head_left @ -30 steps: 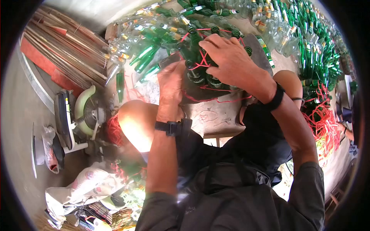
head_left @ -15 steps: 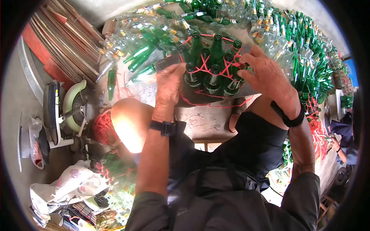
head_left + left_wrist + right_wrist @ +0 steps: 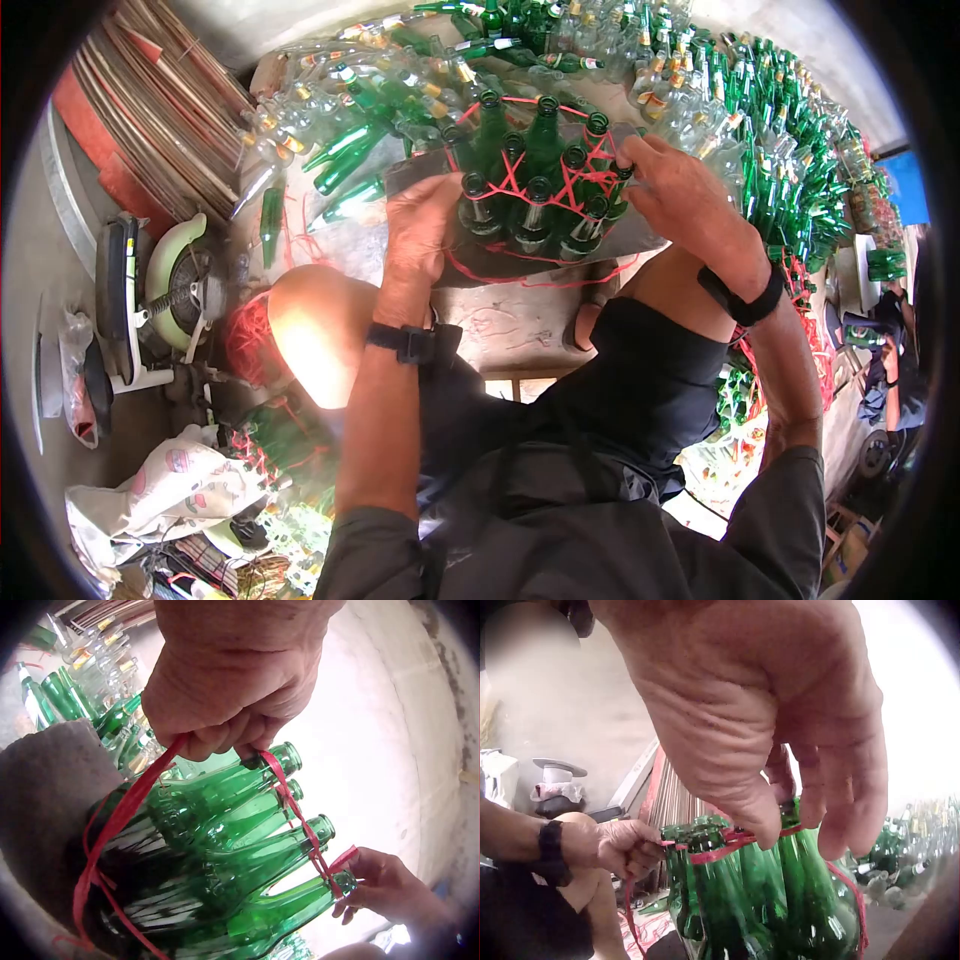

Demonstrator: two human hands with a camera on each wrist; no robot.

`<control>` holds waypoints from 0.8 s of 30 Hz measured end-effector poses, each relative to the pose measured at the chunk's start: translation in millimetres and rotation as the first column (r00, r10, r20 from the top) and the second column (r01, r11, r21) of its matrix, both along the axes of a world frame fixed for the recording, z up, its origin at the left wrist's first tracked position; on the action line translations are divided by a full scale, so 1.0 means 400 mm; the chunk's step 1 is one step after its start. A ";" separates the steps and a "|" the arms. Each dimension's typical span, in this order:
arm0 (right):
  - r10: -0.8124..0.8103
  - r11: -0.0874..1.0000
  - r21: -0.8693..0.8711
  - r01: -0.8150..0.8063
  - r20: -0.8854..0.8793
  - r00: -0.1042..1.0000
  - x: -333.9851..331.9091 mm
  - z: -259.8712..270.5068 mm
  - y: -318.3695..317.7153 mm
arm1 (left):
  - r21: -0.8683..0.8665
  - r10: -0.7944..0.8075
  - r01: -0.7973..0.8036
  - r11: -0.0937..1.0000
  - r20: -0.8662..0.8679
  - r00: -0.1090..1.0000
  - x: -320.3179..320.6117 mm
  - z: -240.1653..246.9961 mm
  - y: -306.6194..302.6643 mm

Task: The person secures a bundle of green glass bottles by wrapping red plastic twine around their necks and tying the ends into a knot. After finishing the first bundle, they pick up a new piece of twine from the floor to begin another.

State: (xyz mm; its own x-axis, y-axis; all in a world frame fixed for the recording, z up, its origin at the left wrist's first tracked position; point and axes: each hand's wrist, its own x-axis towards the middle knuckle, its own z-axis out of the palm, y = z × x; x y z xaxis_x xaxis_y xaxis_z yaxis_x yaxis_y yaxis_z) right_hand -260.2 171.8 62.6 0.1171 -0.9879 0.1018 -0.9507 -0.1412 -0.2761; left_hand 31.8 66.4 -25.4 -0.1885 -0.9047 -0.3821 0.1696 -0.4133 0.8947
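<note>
Several green bottles [image 3: 537, 218] stand bunched on a dark slab [image 3: 408, 178], with red strap [image 3: 510, 197] crossing between their necks. At the bundle's left side, my left hand [image 3: 418, 225] has its fingers curled; the left wrist view shows that hand [image 3: 232, 682] gripping red strap [image 3: 124, 814] beside a bottle mouth. My right hand [image 3: 690, 195] is at the right-hand bottles, and in the left wrist view its thumb and fingers [image 3: 382, 881] pinch the strap by a bottle neck. A loose strand hangs along the bundle's front.
Green and clear bottles [image 3: 800, 170] lie heaped behind and to the right. More green bottles [image 3: 345, 160] lie left of the slab, near long thin strips [image 3: 160, 120]. Bent knees flank the slab. A wheel [image 3: 175, 280] and white sacks [image 3: 170, 480] are at left.
My right hand has moved from above the middle of the bundle to its right side, uncovering the crossed straps. My left hand has stayed at the left side.
</note>
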 end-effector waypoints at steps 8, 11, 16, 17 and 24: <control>0.069 0.990 -0.116 -0.078 -0.080 0.994 -0.009 -0.018 -0.023 | -0.005 0.017 -0.017 1.000 -0.005 1.000 -0.003 -0.001 0.005; 0.030 0.996 -0.074 -0.041 -0.154 0.988 -0.001 -0.013 -0.030 | -0.040 0.035 -0.034 0.999 0.005 0.999 -0.006 0.002 0.013; 0.094 0.989 -0.092 -0.115 -0.206 0.974 -0.006 -0.002 -0.038 | -0.062 0.076 -0.076 0.995 0.010 0.997 -0.012 0.000 0.030; 0.115 0.987 -0.087 -0.139 -0.237 0.965 -0.008 -0.002 -0.042 | -0.052 0.078 -0.078 0.996 0.002 0.997 -0.014 0.002 0.038; 0.132 0.979 -0.113 -0.170 -0.284 0.950 -0.061 -0.008 -0.079 | -0.039 0.086 -0.090 0.995 -0.091 0.992 -0.032 -0.016 0.128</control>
State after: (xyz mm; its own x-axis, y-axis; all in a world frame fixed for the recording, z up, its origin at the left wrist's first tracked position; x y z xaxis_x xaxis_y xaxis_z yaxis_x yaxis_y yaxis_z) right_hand -284.7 140.3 59.4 0.3061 -0.9357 0.1756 -0.9515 -0.3069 0.0231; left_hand 19.1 117.7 -31.9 -0.1387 -0.9344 -0.3280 0.2832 -0.3548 0.8910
